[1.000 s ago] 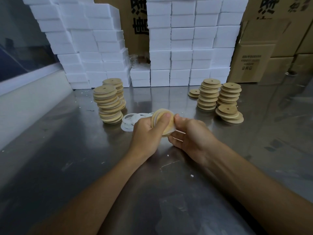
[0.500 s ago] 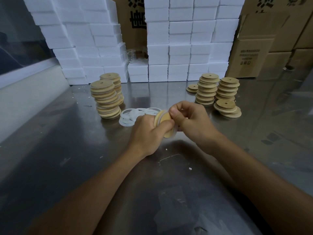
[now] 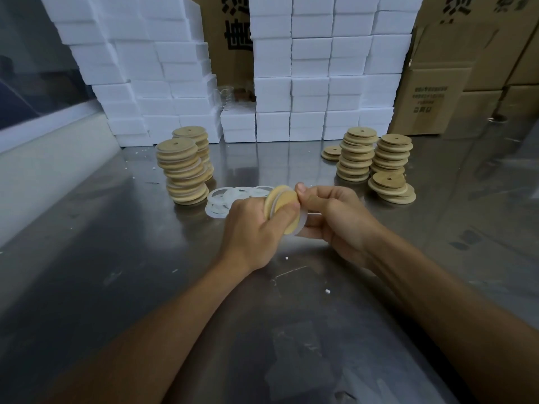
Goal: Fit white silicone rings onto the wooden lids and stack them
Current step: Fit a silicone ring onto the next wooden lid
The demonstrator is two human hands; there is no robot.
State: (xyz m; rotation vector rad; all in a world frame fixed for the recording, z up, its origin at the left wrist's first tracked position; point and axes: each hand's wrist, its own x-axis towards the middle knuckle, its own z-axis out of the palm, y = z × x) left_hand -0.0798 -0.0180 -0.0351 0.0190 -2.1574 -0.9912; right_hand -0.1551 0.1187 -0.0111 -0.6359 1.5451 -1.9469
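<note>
Two hands, left hand (image 3: pixel 250 225) and right hand (image 3: pixel 335 220), pinched one wooden lid (image 3: pixel 284 207) with curled fingers; we noted lid stacks (image 3: pixel 182 170), loose rings (image 3: pixel 230 199), steel desk (image 3: pixel 116 272).

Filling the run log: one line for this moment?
left hand grips lid | right hand works ring on | not yet stacked

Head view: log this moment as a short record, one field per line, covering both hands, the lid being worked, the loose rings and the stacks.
left hand: grips the wooden lid on edge, thumb across its face
right hand: pinches the white silicone ring at the lid's rim
ring state: partly round the lid; whether seated cannot be told
loose rings: pile on the metal table, behind the left hand
left stacks: two tall stacks, rings visible between lids
right stacks: bare-looking lids, several stacks
</note>
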